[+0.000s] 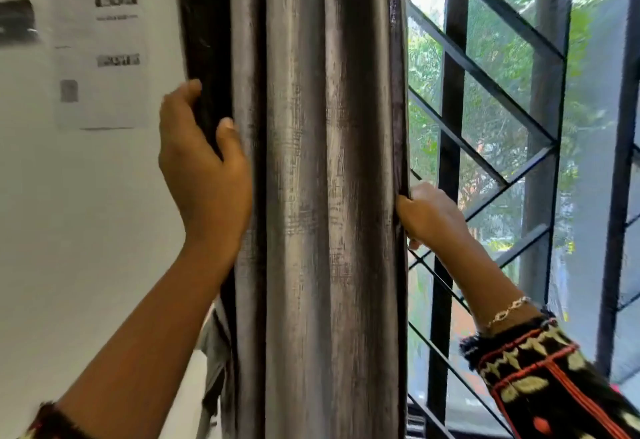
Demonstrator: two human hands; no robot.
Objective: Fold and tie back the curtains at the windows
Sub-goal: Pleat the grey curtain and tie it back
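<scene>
A grey, shiny curtain [311,196] hangs in gathered vertical folds down the middle of the view, between the wall and the window. My left hand [204,168] grips the curtain's left edge, thumb in front on the fabric and fingers reaching behind the dark fold. My right hand [429,213] is lower, on the curtain's right edge, with its fingers curled round the hem beside the window grille. No tie-back is in view.
The window [502,147] to the right has a black metal grille with diagonal bars, and green trees show outside. A white wall [69,230] on the left carries a printed paper notice [104,57]. Patterned sleeves cover both forearms.
</scene>
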